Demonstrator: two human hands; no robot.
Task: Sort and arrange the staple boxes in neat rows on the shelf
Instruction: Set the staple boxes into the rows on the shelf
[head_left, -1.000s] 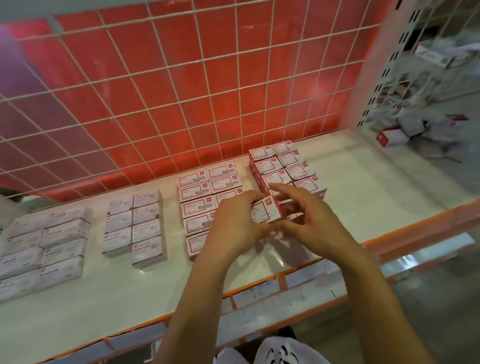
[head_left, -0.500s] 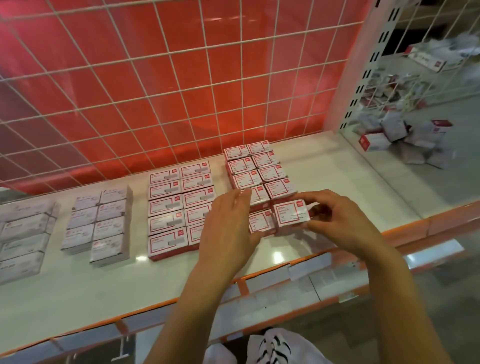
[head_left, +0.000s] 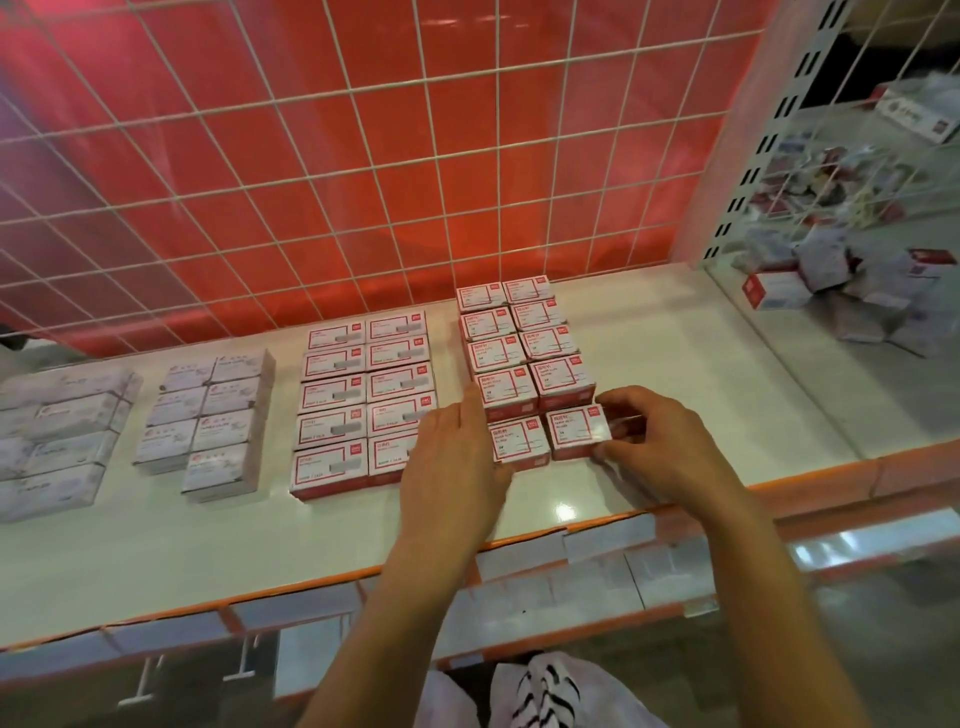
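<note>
Right hand pinches front staple box, label up, long axis left-right.

No wording could be read on any item.
- Small red-and-white staple boxes, right block: white top labels carried a red border, a red logo square in one corner and lines of print, all too blurred to read.
- Front-right box: same label; its heading characters stayed undecipherable.
- Larger red-and-white boxes, middle block: red-bordered labels, print unreadable.
- Grey boxes, left: lettering was faint and illegible.
- Label strips on the shelf edge: nothing readable.
</note>
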